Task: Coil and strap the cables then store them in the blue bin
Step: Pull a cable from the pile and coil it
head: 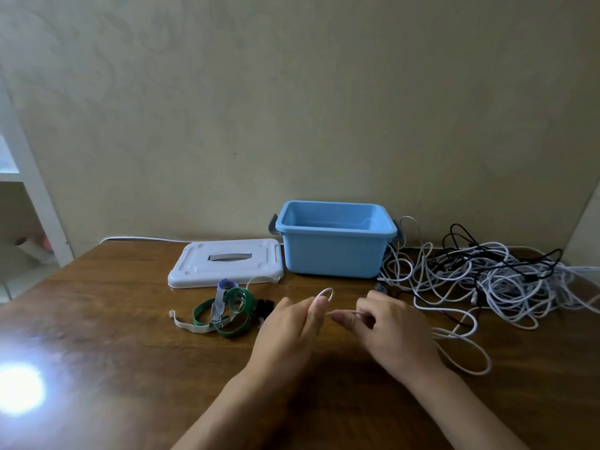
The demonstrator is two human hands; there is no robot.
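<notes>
Two hands work low over the wooden bench (97, 336), forearms coming in from 6 o'clock. The left hand (285, 326) has its fingers curled and pinches a white cable (461, 334) between thumb and forefinger, with a small loop of it standing up above the fingertips. The right hand (389, 323), just beside it toward 3 o'clock, pinches the same cable a short way along, so a brief stretch runs taut between the two. Behind the right hand the cable trails in loose loops over the bench toward 4 o'clock.

At 9 o'clock from the left hand lies a small heap of straps (224, 311): green bands, a white one, a bluish one and something black; they overlap too much to count exactly.

Farther back, one white lid (227, 263) lies flat at 11 o'clock. Touching its right edge stands one blue bin (334, 248), open, with no cables showing inside. At 2 o'clock, right of the bin, one tangled pile of cables (496, 274), mostly white with a few black, sprawls on the bench.

A bright glare (19, 388) sits on the bench at 8 o'clock.
</notes>
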